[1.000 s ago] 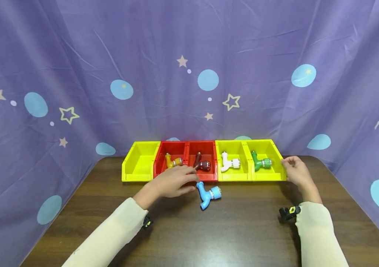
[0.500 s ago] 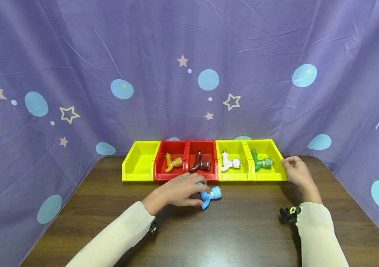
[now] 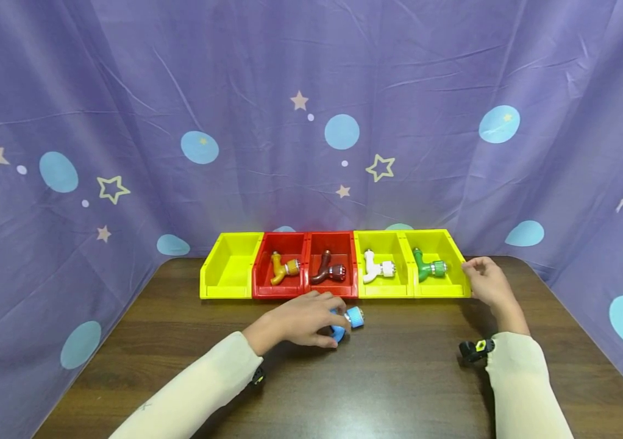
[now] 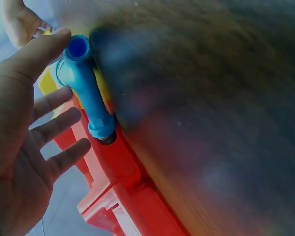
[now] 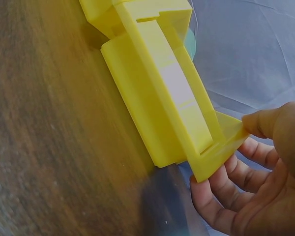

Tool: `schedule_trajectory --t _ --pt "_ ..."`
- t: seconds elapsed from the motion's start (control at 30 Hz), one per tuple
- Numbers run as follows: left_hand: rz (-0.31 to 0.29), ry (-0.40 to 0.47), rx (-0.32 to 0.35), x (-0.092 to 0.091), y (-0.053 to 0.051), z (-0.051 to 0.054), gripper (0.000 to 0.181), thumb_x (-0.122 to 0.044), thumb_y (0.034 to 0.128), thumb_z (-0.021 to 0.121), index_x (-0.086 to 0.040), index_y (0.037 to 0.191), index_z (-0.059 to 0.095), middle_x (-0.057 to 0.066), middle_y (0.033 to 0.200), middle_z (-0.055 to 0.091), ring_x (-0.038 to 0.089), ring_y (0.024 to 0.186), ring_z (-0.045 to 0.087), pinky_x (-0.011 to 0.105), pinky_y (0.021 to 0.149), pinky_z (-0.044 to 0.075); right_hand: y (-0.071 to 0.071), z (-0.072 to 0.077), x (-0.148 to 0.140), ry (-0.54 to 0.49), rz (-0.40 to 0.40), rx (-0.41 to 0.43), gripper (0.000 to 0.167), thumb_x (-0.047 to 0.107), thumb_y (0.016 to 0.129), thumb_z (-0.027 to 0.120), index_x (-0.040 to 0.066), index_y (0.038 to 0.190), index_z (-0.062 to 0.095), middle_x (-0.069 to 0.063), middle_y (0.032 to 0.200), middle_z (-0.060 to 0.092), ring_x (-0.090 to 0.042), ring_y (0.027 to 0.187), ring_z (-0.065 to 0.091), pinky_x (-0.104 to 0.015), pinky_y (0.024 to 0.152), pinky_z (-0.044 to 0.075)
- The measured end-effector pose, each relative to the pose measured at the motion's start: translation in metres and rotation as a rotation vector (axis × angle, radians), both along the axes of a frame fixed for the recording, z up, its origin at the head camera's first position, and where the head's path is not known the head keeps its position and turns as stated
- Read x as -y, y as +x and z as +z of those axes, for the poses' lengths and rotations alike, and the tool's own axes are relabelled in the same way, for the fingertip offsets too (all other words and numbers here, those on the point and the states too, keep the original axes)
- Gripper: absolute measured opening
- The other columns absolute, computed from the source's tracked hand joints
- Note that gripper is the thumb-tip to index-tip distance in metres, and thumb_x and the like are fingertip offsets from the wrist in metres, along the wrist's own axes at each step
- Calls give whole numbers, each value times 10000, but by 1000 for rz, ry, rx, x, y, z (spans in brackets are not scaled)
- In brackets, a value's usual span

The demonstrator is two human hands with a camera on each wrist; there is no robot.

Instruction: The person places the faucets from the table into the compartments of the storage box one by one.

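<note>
A light blue tap lies on the table in front of the bins. My left hand is over it and hides part of its body. In the left wrist view the thumb is by the mouth of the blue tap's spout, and the other visible fingers are spread along its side, not closed round it. My right hand pinches the front outer corner of the rightmost yellow bin, thumb on one side and fingers on the other.
Along the table's back runs a row of bins: a yellow bin at left, then red bins with a mustard tap and a brown tap. Yellow bins with a white tap and a green tap follow. A purple curtain hangs behind.
My left hand has moved right and toward the front, from beside the blue tap to over it. The blue tap has stayed in place. My right hand keeps its hold on the bin corner.
</note>
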State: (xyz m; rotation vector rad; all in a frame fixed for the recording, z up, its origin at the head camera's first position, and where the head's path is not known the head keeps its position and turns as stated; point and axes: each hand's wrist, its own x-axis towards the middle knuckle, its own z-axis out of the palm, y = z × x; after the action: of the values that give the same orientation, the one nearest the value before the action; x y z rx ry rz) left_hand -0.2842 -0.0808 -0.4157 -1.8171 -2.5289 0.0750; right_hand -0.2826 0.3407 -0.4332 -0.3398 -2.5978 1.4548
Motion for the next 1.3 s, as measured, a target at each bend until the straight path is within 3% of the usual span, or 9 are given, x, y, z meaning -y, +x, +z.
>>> schedule_trajectory --t 0.2,0.63,0.93,1.3 --pt "28 -38 9 -4 -2 0 383 -541 948 685 -367 1290 686 -3 1358 561 178 1246 498 395 1016 443 0 0 -1 5 6 -1 389 299 1110 393 -34 1301 455 -275 1243 505 -309 956 555 -313 650 513" --pt "67 -88 33 -10 -2 -1 313 -543 945 688 -396 1221 679 -37 1277 572 146 1186 491 343 963 410 -1 1 -1 -12 18 -7 408 324 1112 388 -29 1307 449 -275 1265 503 -321 982 553 -312 672 515" --pt "41 -93 37 -11 1 1 283 -532 941 698 -392 1187 686 -65 1185 570 125 1083 477 304 884 399 -1 2 0 -12 16 -2 418 327 1111 391 -31 1319 448 -276 1272 501 -331 1010 556 -317 690 526" --pt "-11 -103 -25 -14 8 8 294 -556 928 702 -394 1172 674 -76 1097 548 107 1012 470 278 823 382 -1 -1 -3 -3 31 -10 405 306 1110 387 -43 1306 449 -275 1235 509 -310 962 561 -316 666 527"
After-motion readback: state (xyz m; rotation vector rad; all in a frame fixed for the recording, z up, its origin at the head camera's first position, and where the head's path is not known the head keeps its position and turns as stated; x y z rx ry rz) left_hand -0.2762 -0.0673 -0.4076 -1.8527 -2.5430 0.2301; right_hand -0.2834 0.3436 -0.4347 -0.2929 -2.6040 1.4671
